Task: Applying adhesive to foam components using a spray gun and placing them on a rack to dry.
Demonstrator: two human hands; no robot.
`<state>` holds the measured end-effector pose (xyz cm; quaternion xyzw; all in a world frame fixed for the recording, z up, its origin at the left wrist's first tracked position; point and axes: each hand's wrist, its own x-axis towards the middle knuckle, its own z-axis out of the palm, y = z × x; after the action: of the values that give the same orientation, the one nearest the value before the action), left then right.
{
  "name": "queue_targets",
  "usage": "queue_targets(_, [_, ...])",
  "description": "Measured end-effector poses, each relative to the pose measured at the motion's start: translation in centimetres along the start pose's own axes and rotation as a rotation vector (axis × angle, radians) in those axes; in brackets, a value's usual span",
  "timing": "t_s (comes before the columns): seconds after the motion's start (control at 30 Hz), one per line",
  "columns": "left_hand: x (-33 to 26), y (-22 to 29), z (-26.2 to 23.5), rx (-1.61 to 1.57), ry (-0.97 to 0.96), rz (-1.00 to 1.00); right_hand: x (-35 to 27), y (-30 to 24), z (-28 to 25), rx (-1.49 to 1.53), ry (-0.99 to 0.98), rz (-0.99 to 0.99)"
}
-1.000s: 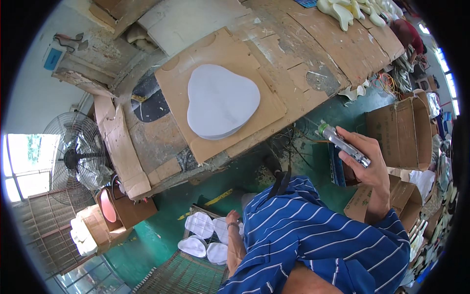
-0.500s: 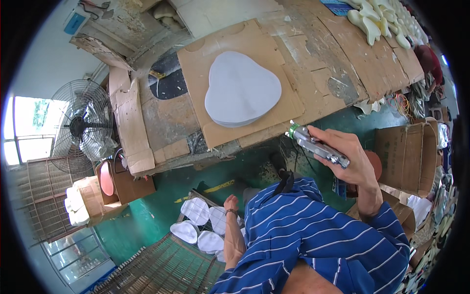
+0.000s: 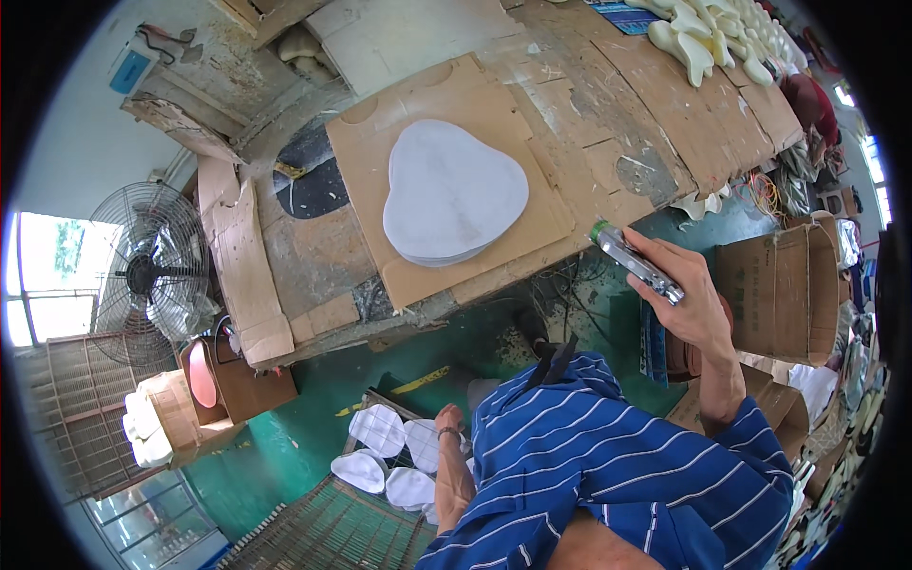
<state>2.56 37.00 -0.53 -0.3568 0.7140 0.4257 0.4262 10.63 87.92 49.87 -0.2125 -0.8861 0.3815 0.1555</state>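
Observation:
My right hand (image 3: 686,290) is wrapped round a silver spray gun (image 3: 638,262) with a green ring at its nozzle end. The gun is held off the bench's front edge, its nozzle pointing toward a stack of white, rounded three-lobed pads (image 3: 456,195). That stack lies on a flat cardboard sheet (image 3: 532,228), apart from the gun. Low at my left side hangs my left hand (image 3: 449,418), small and foreshortened, so its finger pose is unclear. Beside it, several similar white pads (image 3: 378,430) rest on a wire rack (image 3: 332,522).
The cardboard-covered workbench (image 3: 608,123) spans the far side, with pale moulded pieces (image 3: 693,43) at its far right. A caged fan (image 3: 142,275) stands left. Cartons sit at the left (image 3: 252,385) and right (image 3: 774,294). A person in red (image 3: 812,104) is at the far right.
The view has shifted, so the bench sits slightly lower and further left. My right hand and spray gun have moved rightward, away from the pad stack. My left hand has dropped slightly.

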Motion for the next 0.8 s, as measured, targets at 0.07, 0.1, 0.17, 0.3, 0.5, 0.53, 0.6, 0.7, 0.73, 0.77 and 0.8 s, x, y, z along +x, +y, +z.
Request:
queue_targets(0.07, [0.7, 0.7, 0.3, -0.015, -0.038, 0.075, -0.5, -0.1, -0.4, -0.084, -0.025, 0.024])
queue_targets(0.1, [0.9, 1.1, 0.4, -0.041, -0.076, 0.105, -0.6, -0.1, -0.3, -0.093, -0.030, 0.026])
queue_targets(0.17, [1.0, 2.1, 0.7, 0.029, 0.004, 0.010, -0.8, -0.3, -0.1, 0.006, 0.054, -0.020])
queue_targets(0.3, [-0.1, 4.7, 1.4, 0.075, 0.012, 0.057, -0.9, -1.1, 0.3, 0.068, 0.052, -0.040])
queue_targets(0.5, [-1.4, 6.2, 2.3, 0.021, -0.027, 0.132, -1.3, -2.2, 0.3, 0.075, 0.057, -0.048])
queue_targets(0.53, [-1.4, 6.0, 2.4, 0.041, -0.005, 0.104, -1.4, -2.3, 0.2, 0.084, 0.035, -0.035])
queue_targets(0.6, [-1.3, 5.2, 2.3, 0.052, -0.021, 0.117, -1.6, -2.5, 0.1, 0.095, 0.014, -0.023])
queue_targets(0.7, [-1.0, 4.0, 2.0, 0.069, -0.036, 0.092, -1.9, -2.7, -0.3, 0.076, -0.128, -0.123])
queue_targets(0.73, [-0.9, 3.7, 1.9, 0.079, -0.024, 0.029, -2.0, -2.6, -0.5, 0.073, -0.127, -0.121])
queue_targets(0.77, [-0.8, 3.3, 1.8, 0.066, -0.053, 0.085, -2.0, -2.6, -0.6, 0.050, -0.162, -0.120])
queue_targets(0.8, [-0.8, 3.0, 1.8, 0.110, -0.039, 0.053, -2.1, -2.5, -0.7, 0.032, -0.177, -0.142])
